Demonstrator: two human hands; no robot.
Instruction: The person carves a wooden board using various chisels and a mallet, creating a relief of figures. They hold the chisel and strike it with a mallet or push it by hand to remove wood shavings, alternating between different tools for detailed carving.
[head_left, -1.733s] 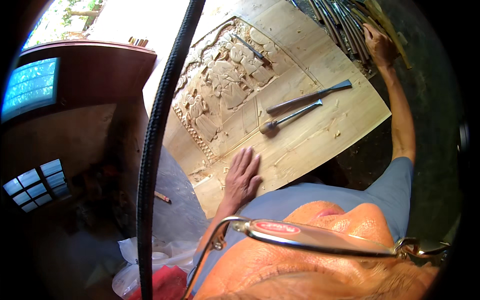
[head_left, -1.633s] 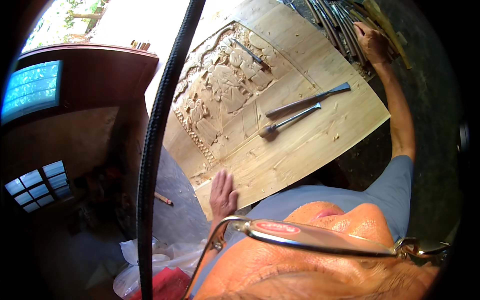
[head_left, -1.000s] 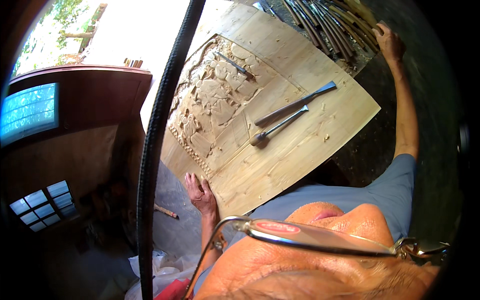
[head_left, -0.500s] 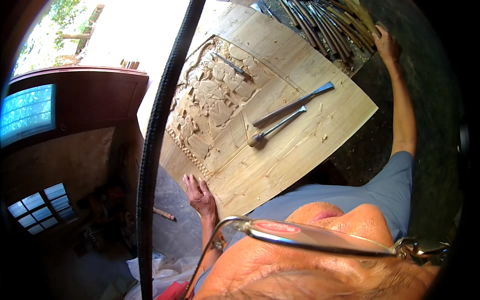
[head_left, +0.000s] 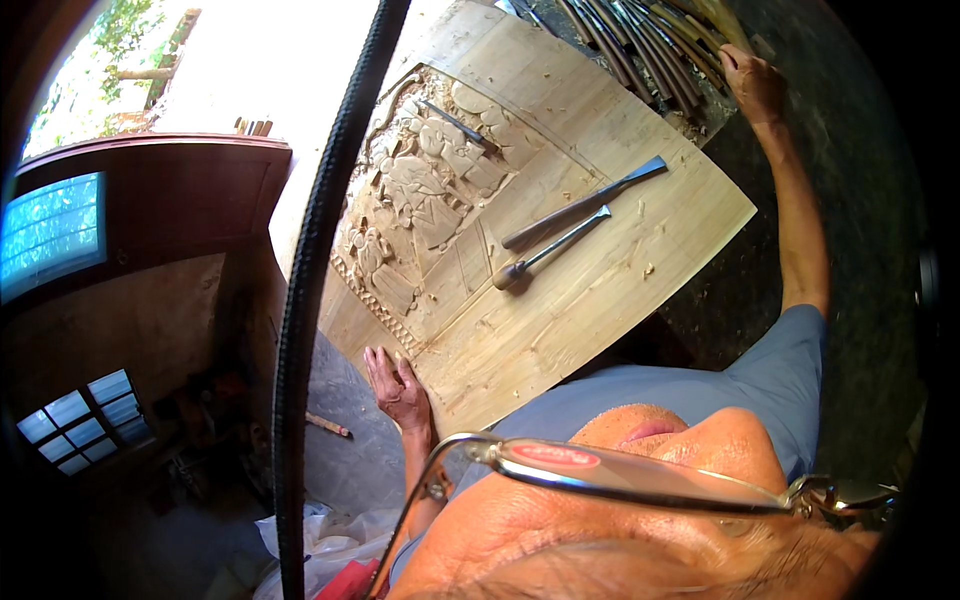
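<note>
A pale wooden board (head_left: 600, 320) lies in front of me, with a carved relief of figures (head_left: 420, 190) on its far left part. My left hand (head_left: 400, 392) rests on the board's near left edge, fingers stretched out. Two chisels lie side by side right of the carving: a long flat one (head_left: 590, 203) and a shorter one with a bulbous handle (head_left: 553, 248). A thin chisel (head_left: 455, 123) lies across the relief. At the far right, my right hand (head_left: 757, 88) is closed at the handle ends of a row of carving tools (head_left: 640, 50); what its fingers hold is hidden.
Wood chips (head_left: 648, 270) are scattered over the board. A dark cord (head_left: 318, 250) hangs across the left of the view. A short stick (head_left: 328, 425) lies on the grey surface at left, near white plastic sheeting (head_left: 320, 550). Bright daylight enters at the upper left.
My right hand has shifted slightly left and away from me along the tool handles, its fingers more curled. My left hand and the chisels on the board keep their places.
</note>
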